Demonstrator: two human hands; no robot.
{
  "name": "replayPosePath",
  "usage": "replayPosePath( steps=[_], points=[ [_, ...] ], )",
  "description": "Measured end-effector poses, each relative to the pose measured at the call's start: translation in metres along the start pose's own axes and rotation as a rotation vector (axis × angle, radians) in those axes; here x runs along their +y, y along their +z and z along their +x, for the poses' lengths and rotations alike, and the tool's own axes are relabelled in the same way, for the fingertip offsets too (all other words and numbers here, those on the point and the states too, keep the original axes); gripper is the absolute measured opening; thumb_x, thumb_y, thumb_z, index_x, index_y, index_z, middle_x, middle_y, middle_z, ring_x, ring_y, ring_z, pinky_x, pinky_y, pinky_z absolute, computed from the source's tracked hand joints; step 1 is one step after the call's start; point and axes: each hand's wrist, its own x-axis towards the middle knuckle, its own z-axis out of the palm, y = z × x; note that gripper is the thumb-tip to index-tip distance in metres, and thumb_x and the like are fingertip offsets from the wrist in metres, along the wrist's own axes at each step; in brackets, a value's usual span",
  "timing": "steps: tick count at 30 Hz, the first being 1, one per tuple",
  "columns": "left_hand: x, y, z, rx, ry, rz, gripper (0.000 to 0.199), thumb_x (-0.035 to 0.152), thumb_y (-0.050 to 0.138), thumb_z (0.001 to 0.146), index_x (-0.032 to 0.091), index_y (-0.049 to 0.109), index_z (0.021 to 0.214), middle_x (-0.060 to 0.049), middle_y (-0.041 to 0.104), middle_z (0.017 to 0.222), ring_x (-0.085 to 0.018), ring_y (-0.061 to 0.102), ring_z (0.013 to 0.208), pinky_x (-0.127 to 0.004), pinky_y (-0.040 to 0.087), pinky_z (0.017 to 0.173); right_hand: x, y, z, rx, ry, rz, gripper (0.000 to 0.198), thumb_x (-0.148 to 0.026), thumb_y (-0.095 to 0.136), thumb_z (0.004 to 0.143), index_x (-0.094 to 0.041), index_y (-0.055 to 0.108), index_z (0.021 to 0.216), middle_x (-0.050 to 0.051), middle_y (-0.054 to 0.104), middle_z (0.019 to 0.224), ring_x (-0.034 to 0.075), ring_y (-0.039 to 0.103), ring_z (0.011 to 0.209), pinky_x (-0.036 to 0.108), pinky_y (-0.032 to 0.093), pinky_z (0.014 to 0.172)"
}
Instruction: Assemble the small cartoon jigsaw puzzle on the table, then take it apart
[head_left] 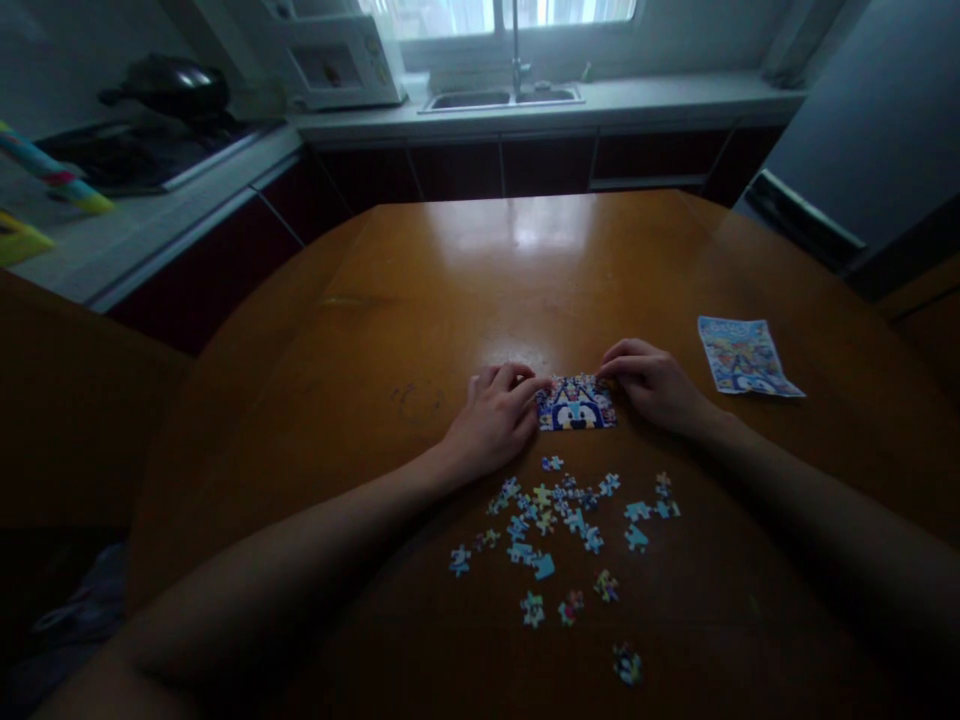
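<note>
We see the puzzle (576, 413) lying flat on the table (450, 290), between the left hand (496, 415) and the right hand (651, 387). Its joined part is a wide, low block with a straight near edge and a ragged far one. On it we make out a cartoon face in blues, with white eyes, a dark nose and a tan muzzle, set against busy violet and blue patches.

The left hand curls at the puzzle's left side, its index finger reaching onto the far left corner and the other fingers bent close together. The right hand is bent too, with thumb and forefinger brought near each other at the far right corner; we cannot tell whether either hand pinches a piece.

On our side of the puzzle lie loose pieces (575, 521), knobbed and notched, mostly pale blue, some with yellow or red. Most are bunched together, a few well apart.

To the right of the puzzle, beyond the right hand, we see a sheet (742, 355), creased and glossy, one corner drawn out, printed with a similar blue face along its near edge.

The table is brown wood, rounded at its corners and shiny beyond the puzzle. Farther past the puzzle we see a metal sink (513, 101).
</note>
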Motion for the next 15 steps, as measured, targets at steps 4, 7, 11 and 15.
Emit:
replayPosePath(
  steps=[4,7,11,15],
  points=[
    [0.0001,-0.0002,-0.0002,0.008,0.006,-0.005,0.041,0.026,0.053,0.101,0.033,0.057,0.141,-0.007,0.058,0.129,-0.029,0.046,0.121,-0.049,0.040,0.104,0.0022,-0.0001,-0.0012,-0.018,-0.006,-0.003,0.027,-0.013,0.057,0.087,-0.026,0.080,0.087,0.007,0.069,0.096,0.024,0.064,0.091,0.043,0.052,0.082],
    [-0.0003,0.0005,-0.0004,0.009,0.013,-0.005,0.036,0.026,0.054,0.100,0.034,0.063,0.135,-0.006,0.058,0.128,-0.028,0.046,0.121,-0.050,0.040,0.104,0.0039,0.0001,-0.0012,-0.039,-0.014,-0.011,0.027,-0.011,0.057,0.085,-0.027,0.079,0.083,0.007,0.069,0.095,0.025,0.064,0.091,0.044,0.052,0.082],
    [-0.0011,0.0017,-0.0009,0.017,0.019,0.000,0.034,0.028,0.055,0.101,0.035,0.065,0.133,-0.006,0.058,0.128,-0.028,0.046,0.120,-0.049,0.040,0.104,0.0047,0.0003,-0.0006,-0.050,-0.021,-0.024,0.030,-0.008,0.056,0.083,-0.027,0.079,0.081,0.006,0.069,0.092,0.024,0.064,0.090,0.043,0.052,0.081],
    [-0.0009,0.0016,-0.0009,0.013,0.015,0.001,0.036,0.028,0.054,0.101,0.033,0.063,0.135,-0.007,0.058,0.128,-0.029,0.046,0.120,-0.050,0.040,0.103,0.0036,-0.0001,-0.0003,-0.035,-0.010,-0.015,0.027,-0.010,0.058,0.084,-0.027,0.079,0.083,0.006,0.069,0.094,0.024,0.064,0.089,0.043,0.052,0.081]
  ],
)
